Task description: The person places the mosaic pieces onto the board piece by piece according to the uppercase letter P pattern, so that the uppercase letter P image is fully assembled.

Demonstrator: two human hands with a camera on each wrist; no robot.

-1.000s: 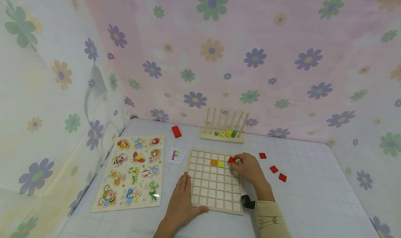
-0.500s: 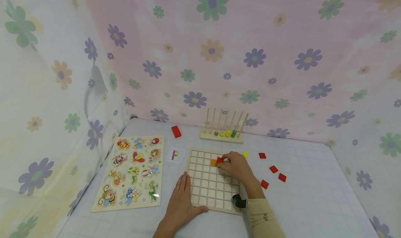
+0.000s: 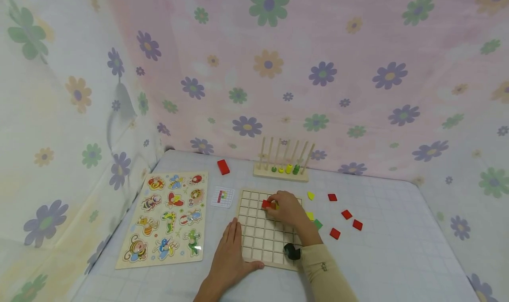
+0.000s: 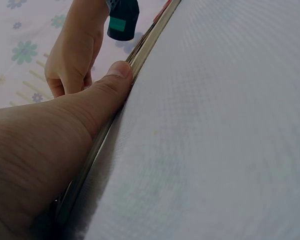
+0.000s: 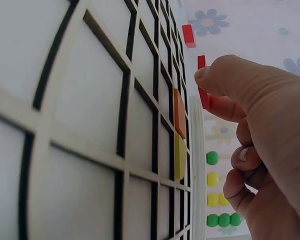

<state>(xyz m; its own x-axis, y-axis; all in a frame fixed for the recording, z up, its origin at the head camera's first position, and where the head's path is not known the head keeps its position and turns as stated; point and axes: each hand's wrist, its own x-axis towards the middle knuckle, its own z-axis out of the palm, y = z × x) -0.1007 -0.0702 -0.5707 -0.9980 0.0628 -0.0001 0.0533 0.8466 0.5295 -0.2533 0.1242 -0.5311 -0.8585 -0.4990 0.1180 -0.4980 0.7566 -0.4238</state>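
Red tile (image 3: 266,203) leftward, in right hand (image 3: 289,209)

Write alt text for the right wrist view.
The right hand pinches a red tile between thumb and finger, held off a wooden grid board. An orange tile and a yellow piece sit in neighbouring cells; green and yellow beads show beyond.

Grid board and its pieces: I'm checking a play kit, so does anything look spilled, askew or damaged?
No damage or spill is visible. Slightly untidy, though: four red tiles lie scattered to the right of the board, turned at differing angles rather than lined up.
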